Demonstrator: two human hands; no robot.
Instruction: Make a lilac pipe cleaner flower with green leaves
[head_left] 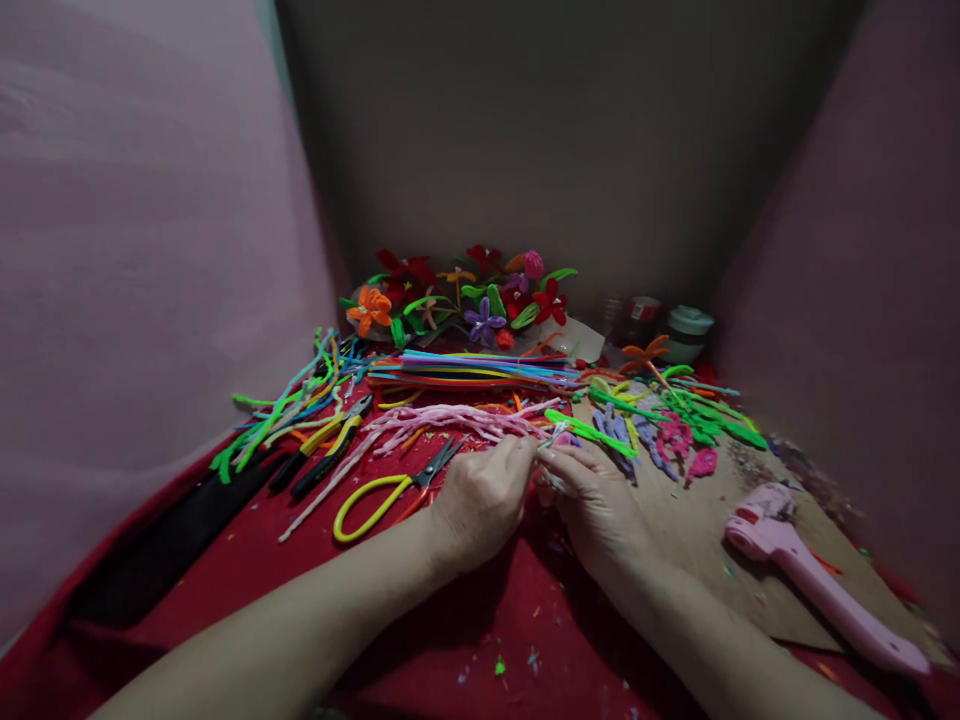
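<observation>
My left hand [484,495] and my right hand [592,490] meet over the middle of the red cloth, thumbs and fingers pinched close together. Between the fingertips is a pale, whitish pipe cleaner [559,432], mostly hidden by the fingers. Just beyond them lies a bright green bent pipe cleaner [592,434]. A bundle of pink pipe cleaners [450,420] stretches behind my left hand. Scissors [409,490] with one yellow handle loop rest left of that hand, their blades pointing away. Farther left are pliers [326,450] with yellow and black handles.
Straight multicoloured pipe cleaners [480,370] lie behind, below a cluster of pipe-cleaner flowers [480,300]. Green and blue strands [285,410] spread at left. A cardboard sheet [720,530] at right bears fuzzy petals [675,435] and a pink handled tool [825,580]. A lidded jar [686,335] stands at back.
</observation>
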